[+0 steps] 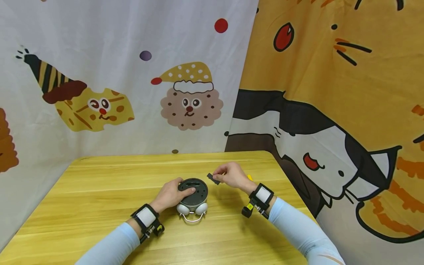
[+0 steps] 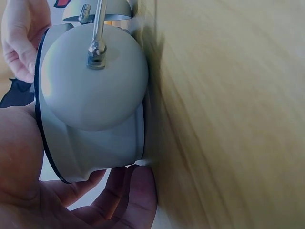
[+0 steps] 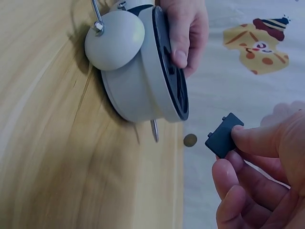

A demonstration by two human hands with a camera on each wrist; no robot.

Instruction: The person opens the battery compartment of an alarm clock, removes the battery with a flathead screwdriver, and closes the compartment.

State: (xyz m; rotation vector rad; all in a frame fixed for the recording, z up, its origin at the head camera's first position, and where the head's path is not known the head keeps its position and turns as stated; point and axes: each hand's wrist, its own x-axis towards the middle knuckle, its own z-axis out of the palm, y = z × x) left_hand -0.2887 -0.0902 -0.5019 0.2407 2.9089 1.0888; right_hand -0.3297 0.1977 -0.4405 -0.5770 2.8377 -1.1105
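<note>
A twin-bell alarm clock (image 1: 193,200) lies face down on the table, its black back upward and its two pale bells toward me. My left hand (image 1: 170,195) grips its left side, thumb across the back and fingers around the casing. A long slot shows in the black back (image 3: 169,67), near the thumb. To the right, my right hand (image 1: 232,176) pinches a small black battery cover (image 3: 225,135) between thumb and fingers. Two little tabs stick out from one edge of the cover. It is held up off the table, apart from the clock.
The wooden table (image 1: 109,206) has its far edge against a cartoon-print curtain (image 1: 126,33). Another printed curtain (image 1: 314,81) hangs along the right side. A metal leg (image 3: 155,130) juts from the clock's casing. Both wrists carry strapped-on cameras.
</note>
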